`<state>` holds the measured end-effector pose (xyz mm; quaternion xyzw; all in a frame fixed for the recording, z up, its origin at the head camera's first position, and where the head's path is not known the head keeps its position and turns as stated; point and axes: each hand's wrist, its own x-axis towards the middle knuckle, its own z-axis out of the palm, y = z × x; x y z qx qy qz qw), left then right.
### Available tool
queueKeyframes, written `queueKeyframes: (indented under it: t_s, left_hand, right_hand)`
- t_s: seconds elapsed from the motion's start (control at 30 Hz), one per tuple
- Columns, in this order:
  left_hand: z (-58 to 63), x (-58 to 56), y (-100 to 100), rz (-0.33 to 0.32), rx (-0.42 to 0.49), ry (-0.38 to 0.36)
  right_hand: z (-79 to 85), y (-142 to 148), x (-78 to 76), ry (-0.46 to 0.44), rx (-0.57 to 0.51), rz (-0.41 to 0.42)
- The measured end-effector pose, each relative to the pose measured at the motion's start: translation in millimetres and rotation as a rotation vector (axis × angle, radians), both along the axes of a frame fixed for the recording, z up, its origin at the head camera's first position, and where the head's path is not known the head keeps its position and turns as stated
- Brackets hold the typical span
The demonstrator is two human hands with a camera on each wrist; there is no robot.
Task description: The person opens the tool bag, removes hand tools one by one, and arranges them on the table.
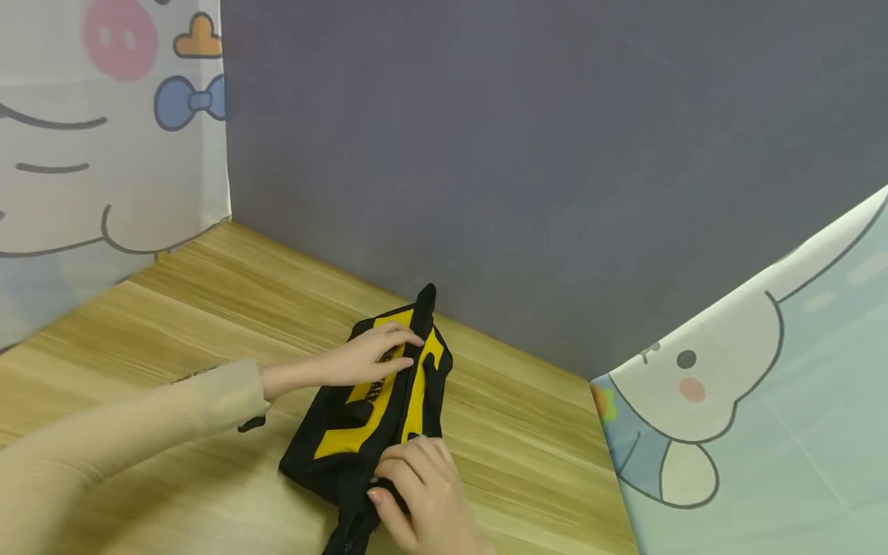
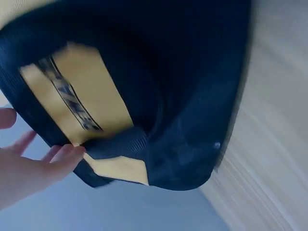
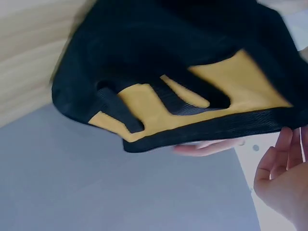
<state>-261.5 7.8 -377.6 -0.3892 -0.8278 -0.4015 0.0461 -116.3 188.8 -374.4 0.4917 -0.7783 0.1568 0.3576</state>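
A black and yellow tool bag (image 1: 361,424) stands on the wooden table, its long top seam running away from me and partly printed lettering on its left side. My left hand (image 1: 368,356) reaches across the far half, fingers spread and fairly straight over the top seam. In the left wrist view the left fingertips (image 2: 70,153) touch the yellow panel beside a black strap. At the near end my right hand (image 1: 426,489) pinches the bag's top edge with curled fingers. The right wrist view shows those fingertips (image 3: 285,137) at the black top strip (image 3: 207,130).
The light wood tabletop (image 1: 541,432) runs under and around the bag. A plain grey panel (image 1: 527,169) rises close behind it. Cartoon-printed panels stand at the left (image 1: 62,200) and right (image 1: 798,416). A black strap end (image 1: 347,539) trails toward me.
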Motion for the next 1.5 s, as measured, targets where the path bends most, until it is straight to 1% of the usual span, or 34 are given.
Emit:
queueKeyframes:
  t_s: [0.1, 0.2, 0.27, 0.33, 0.37, 0.43, 0.5, 0.57, 0.63, 0.7, 0.77, 0.83, 0.9, 0.97, 1.13, 1.3, 1.5]
  left_hand:
    - [-1.3, 21.3, -7, -0.044, -0.023, 0.102]
    - [-4.8, 35.5, -15, -0.063, -0.055, 0.277]
    - [-7.7, 41.4, -20, -0.068, -0.068, 0.402]
    - [-10.3, 44.4, -24, -0.079, -0.066, 0.516]
    - [-11.0, 44.9, -25, -0.086, -0.061, 0.557]
    - [-12.5, 44.1, -27, -0.098, -0.052, 0.61]
    - [-11.9, 42.9, -27, -0.099, -0.054, 0.622]
    - [-12.0, 40.5, -25, -0.095, -0.07, 0.61]
    - [-11.6, 38.7, -22, -0.086, -0.102, 0.593]
    - [-11.0, 37.0, -19, -0.074, -0.151, 0.599]
    - [-11.0, 35.2, -17, -0.071, -0.188, 0.643]
    - [-11.0, 33.3, -16, -0.071, -0.207, 0.69]
    - [-10.5, 31.8, -17, -0.071, -0.206, 0.726]
    - [-9.1, 30.2, -19, -0.073, -0.189, 0.738]
    - [-4.0, 28.6, -29, -0.07, -0.152, 0.72]
    - [0.1, 27.1, -41, -0.081, -0.161, 0.695]
    - [5.1, 26.7, -58, -0.018, -0.182, 0.703]
  right_hand:
    - [2.1, 4, -12.0, -0.013, 0.018, -0.048]
    - [3.3, 8, -24.4, -0.041, 0.044, -0.085]
    - [2.6, 11, -32.8, -0.051, 0.064, -0.1]
    - [1.2, 15, -40.5, -0.064, 0.087, -0.108]
    - [0.2, 16, -44.0, -0.068, 0.103, -0.113]
    - [-1.3, 19, -50.7, -0.072, 0.135, -0.121]
    - [-2.1, 20, -56.0, -0.078, 0.165, -0.133]
    - [-3.5, 20, -61.7, -0.067, 0.189, -0.141]
    - [-4.7, 19, -66.5, -0.057, 0.206, -0.153]
    - [-5.7, 19, -70.5, -0.043, 0.218, -0.156]
    - [-6.0, 19, -73.7, -0.04, 0.227, -0.153]
    - [-5.5, 21, -75.9, -0.044, 0.235, -0.154]
    - [-4.2, 24, -77.0, -0.055, 0.243, -0.155]
    - [-2.3, 27, -77.7, -0.067, 0.247, -0.158]
    - [2.0, 37, -76.7, -0.095, 0.245, -0.165]
    - [5.2, 46, -73.6, -0.131, 0.255, -0.195]
    - [9.2, 60, -70.1, -0.15, 0.259, -0.222]
